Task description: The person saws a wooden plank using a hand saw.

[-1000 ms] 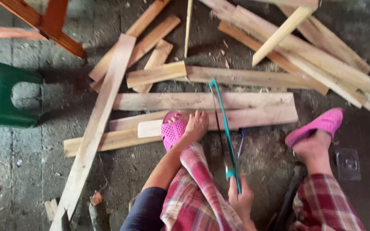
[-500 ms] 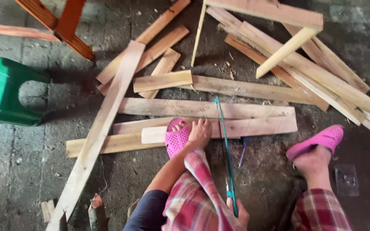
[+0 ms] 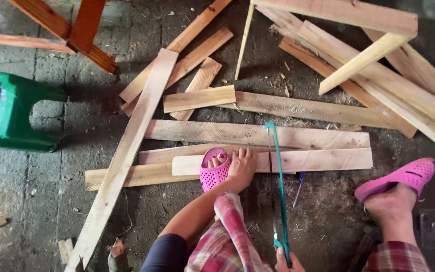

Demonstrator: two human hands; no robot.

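My left hand (image 3: 242, 166) presses flat on a pale wooden plank (image 3: 318, 160) lying across the floor. Beside the hand, my left foot in a pink sandal (image 3: 214, 170) also stands on the plank. A teal frame saw (image 3: 279, 191) crosses the plank just right of my hand, its far end pointing away from me. My right hand (image 3: 284, 263) grips the saw's handle at the bottom edge, only partly in view. My right foot in a pink sandal (image 3: 404, 179) rests on the floor to the right.
Several loose planks (image 3: 258, 133) and offcuts lie scattered on the concrete floor, with a long board (image 3: 127, 151) slanting at left. A green plastic stool (image 3: 11, 118) stands far left, a wooden frame (image 3: 358, 35) top right, and a blue pencil (image 3: 298, 190) lies near the saw.
The whole view has slid down and right a little. My left hand stays on the plank and my right hand on the saw, which sits at nearly the same spot across the plank.
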